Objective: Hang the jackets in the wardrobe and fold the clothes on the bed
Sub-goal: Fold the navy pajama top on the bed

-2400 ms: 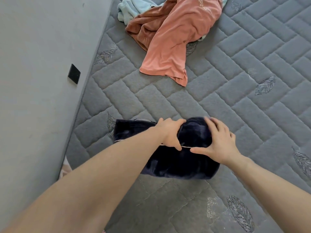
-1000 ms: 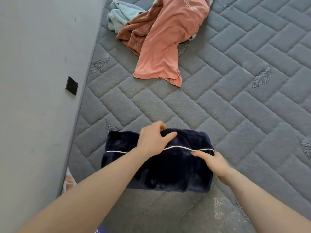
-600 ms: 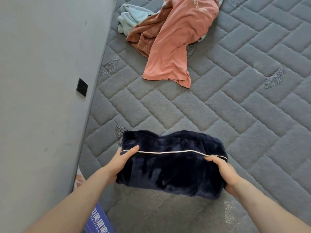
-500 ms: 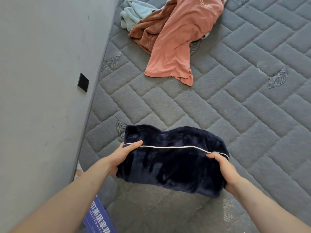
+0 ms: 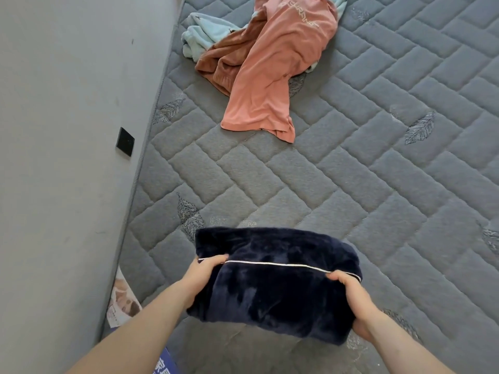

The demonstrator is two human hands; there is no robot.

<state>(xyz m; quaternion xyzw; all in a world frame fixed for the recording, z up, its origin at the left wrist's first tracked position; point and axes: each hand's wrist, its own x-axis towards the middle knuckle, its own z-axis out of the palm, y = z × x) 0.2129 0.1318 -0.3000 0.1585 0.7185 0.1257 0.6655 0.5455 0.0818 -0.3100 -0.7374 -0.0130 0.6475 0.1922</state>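
We find lettering in three places. The salmon-pink garment (image 5: 272,74) carries a line of pale outlined capitals near its upper end, too distorted by folds for us to read. A blue printed sheet (image 5: 166,367) at the lower edge shows white Chinese characters, cut off and not legible to us. The printed leaflet (image 5: 121,303) beside the wall carries small text, unreadable.

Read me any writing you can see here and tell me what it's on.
Salmon garment: pale lettering near the top, too warped to read.
Blue sheet at the bottom edge: white characters, cut off, unreadable.
Printed leaflet by the mattress: text too small.
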